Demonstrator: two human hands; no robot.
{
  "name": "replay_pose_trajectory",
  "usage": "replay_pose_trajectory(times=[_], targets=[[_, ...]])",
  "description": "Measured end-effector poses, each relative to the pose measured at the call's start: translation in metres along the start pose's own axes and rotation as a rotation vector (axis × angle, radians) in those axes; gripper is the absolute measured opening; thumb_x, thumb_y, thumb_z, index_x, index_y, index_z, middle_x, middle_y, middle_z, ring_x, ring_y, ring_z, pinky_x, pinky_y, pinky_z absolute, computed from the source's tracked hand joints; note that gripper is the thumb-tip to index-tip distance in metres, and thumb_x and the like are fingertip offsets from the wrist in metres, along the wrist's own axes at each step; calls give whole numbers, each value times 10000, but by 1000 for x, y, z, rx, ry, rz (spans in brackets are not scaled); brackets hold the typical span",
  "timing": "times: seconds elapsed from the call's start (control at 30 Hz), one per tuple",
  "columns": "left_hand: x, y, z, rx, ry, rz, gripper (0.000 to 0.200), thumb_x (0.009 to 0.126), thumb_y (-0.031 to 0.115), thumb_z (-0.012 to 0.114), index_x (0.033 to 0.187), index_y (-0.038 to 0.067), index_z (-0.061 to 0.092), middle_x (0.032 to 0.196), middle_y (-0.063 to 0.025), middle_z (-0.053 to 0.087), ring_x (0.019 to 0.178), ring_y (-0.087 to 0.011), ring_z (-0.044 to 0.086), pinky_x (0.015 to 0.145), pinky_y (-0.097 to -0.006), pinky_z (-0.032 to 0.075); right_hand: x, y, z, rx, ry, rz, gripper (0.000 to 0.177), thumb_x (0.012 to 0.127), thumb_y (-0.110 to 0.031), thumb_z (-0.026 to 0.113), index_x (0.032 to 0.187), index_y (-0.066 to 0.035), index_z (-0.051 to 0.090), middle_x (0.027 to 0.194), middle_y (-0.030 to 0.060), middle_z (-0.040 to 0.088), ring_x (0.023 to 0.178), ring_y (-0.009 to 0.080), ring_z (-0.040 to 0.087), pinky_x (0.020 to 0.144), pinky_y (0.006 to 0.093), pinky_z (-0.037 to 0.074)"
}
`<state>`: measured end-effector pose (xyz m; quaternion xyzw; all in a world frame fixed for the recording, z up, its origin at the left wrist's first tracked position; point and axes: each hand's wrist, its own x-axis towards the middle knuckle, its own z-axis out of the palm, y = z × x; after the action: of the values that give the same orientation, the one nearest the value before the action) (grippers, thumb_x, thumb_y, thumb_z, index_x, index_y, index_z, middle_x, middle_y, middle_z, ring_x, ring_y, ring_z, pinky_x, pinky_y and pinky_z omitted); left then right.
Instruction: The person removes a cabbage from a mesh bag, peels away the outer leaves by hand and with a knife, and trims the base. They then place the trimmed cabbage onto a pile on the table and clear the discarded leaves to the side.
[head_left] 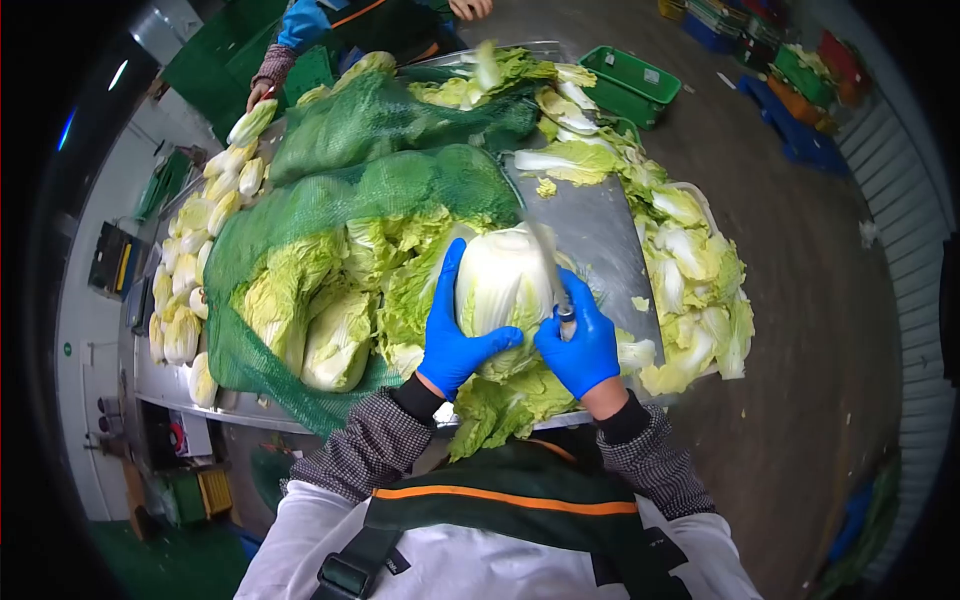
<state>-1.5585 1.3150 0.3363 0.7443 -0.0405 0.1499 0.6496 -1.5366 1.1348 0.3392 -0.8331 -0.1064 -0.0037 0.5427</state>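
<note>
My left hand (pixel 458 335), in a blue glove, is spread around the left side of a pale cabbage head (pixel 500 280), thumb across its near side. On the cabbage's right, my right hand (pixel 582 340), also gloved in blue, is closed on the handle of a knife (pixel 566 318). Its blade is blurred and points up along the cabbage's right side. Loose green leaves (pixel 500 405) lie beneath the cabbage. Left of my hands, a green mesh sack (pixel 290 205) partly covers several leafy cabbages (pixel 335 345).
A second filled mesh sack (pixel 350 130) lies farther back. Trimmed cabbages (pixel 185 270) line the metal table's (pixel 625 240) left side. Discarded leaves (pixel 695 290) are heaped at right. Behind the table stands a green crate (pixel 630 85). A co-worker's hand (pixel 260 93) is near a cabbage at upper left.
</note>
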Motion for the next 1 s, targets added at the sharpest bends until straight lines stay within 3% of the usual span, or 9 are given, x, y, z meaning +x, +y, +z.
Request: replay_pose_trajectory(times=[0.17, 0.27, 0.43, 0.63, 0.8, 0.83, 0.87, 0.93, 1.0], targets=[[-9, 1, -20, -321, -20, -206, 1132, 596, 238, 865, 1475, 51, 176, 1454, -138, 312, 1323, -250, 345, 1097, -373, 285, 16, 17, -13, -81, -48, 86, 509, 794, -122, 619, 1286, -168, 498, 803, 126, 643, 724, 258, 645, 679, 350, 515], [-15, -8, -24, -105, -15, -97, 1138, 593, 246, 867, 1475, 52, 175, 1456, -139, 308, 1323, -253, 344, 1096, -376, 287, 14, 7, -9, 179, -87, -19, 552, 798, -162, 631, 1325, -184, 468, 842, 125, 650, 763, 262, 653, 713, 346, 514], [-15, -11, -25, 88, -75, -30, 1176, 563, 323, 888, 1463, 26, 192, 1467, -145, 298, 1333, -266, 336, 1099, -392, 284, 12, -16, -4, -153, -246, -7, 740, 739, -247, 651, 1409, -188, 343, 956, 174, 646, 817, 343, 648, 726, 412, 523], [-13, -2, -26, 106, -132, -54, 1171, 565, 328, 887, 1460, 22, 197, 1473, -147, 291, 1341, -265, 324, 1103, -391, 275, 3, -14, 5, -117, -107, -15, 704, 736, -210, 629, 1393, -194, 378, 823, 167, 643, 726, 340, 644, 655, 425, 521], [-14, 1, -22, -156, -139, -141, 1143, 589, 295, 875, 1464, 29, 190, 1478, -135, 286, 1345, -254, 317, 1105, -384, 268, 17, 15, -2, -11, 12, -33, 485, 774, -68, 571, 1251, -147, 544, 678, 47, 612, 589, 170, 607, 565, 312, 507], [-13, 2, -25, -201, -166, -168, 1140, 592, 290, 874, 1465, 31, 188, 1477, -132, 286, 1345, -252, 316, 1105, -383, 268, 23, 18, -22, 375, -85, 352, 397, 802, -31, 543, 1184, -132, 589, 664, -2, 600, 587, 83, 560, 526, 236, 476], [-14, 2, -29, -247, -192, -197, 1137, 596, 286, 872, 1467, 34, 187, 1477, -129, 287, 1346, -251, 314, 1106, -382, 267, 32, 22, -38, 290, -150, 383, 377, 821, -47, 547, 1187, -130, 583, 693, 4, 615, 610, 68, 569, 502, 210, 466], [-17, 1, -30, -286, -197, -231, 1132, 600, 282, 871, 1467, 37, 187, 1476, -127, 286, 1347, -248, 312, 1107, -382, 266, 38, 24, -45, 261, -242, 415, 406, 820, -76, 569, 1223, -117, 553, 749, 37, 633, 668, 111, 600, 566, 266, 502], [-16, 2, -23, -274, -157, -228, 1128, 601, 286, 871, 1466, 40, 192, 1474, -129, 286, 1348, -245, 310, 1109, -382, 264, 27, 12, -27, 181, -178, 115, 452, 801, -141, 606, 1246, -118, 529, 802, 81, 649, 726, 189, 634, 639, 324, 517]])
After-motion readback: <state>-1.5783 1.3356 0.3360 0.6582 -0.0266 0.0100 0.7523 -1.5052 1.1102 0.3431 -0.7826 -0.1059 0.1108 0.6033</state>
